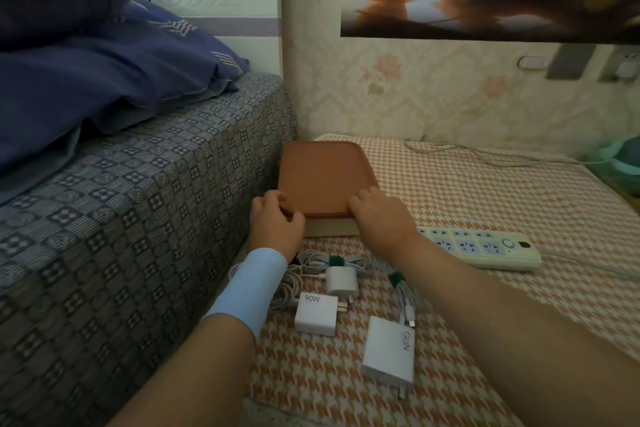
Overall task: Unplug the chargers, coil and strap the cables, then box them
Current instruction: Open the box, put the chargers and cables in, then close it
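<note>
Head view: both hands grip the near edge of the box's brown lid (pixel 320 177), the left hand (pixel 275 222) curled round its near-left corner and the right hand (pixel 375 215) with fingers laid on its near-right corner, apparently to lift it for packing. Three unplugged chargers (pixel 317 314) with strapped cables (pixel 332 262) lie just in front, within easy reach. The bed (pixel 138 184) crowds the box's left side; the power strip (pixel 485 248) bounds the right.

Box lid (pixel 320 177) brown, box base (pixel 330 228) beige. Chargers (pixel 317 313) & cables (pixel 313 258) white w/ green straps (pixel 335 261). Tablecloth (pixel 485 191) orange-white houndstooth. Bedsheet (pixel 145 177) grey-blue checked. Pillows (pixel 104 80) navy. Power strip (pixel 485 248) cream, blue sockets.
</note>
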`<act>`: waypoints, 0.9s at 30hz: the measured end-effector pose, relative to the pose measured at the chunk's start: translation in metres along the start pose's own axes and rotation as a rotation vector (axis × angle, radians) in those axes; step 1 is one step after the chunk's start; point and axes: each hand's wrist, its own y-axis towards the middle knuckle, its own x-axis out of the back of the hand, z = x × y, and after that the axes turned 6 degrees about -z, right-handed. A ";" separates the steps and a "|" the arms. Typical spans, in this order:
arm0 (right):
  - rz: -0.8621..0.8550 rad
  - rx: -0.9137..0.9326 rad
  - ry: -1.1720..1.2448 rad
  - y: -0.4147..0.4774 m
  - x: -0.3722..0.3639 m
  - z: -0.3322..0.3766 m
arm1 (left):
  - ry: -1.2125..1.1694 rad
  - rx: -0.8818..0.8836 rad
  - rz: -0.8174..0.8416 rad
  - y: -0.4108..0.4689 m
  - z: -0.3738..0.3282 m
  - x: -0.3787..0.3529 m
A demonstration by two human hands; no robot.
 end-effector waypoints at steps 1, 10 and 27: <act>0.036 -0.020 -0.033 -0.001 0.005 -0.004 | 0.014 -0.034 0.008 -0.003 0.000 -0.001; 0.358 -0.080 0.139 0.032 0.005 0.038 | -0.252 0.143 0.070 -0.008 -0.013 -0.003; 0.180 -0.139 0.210 0.037 0.002 0.028 | -0.315 0.129 0.153 -0.001 -0.003 -0.011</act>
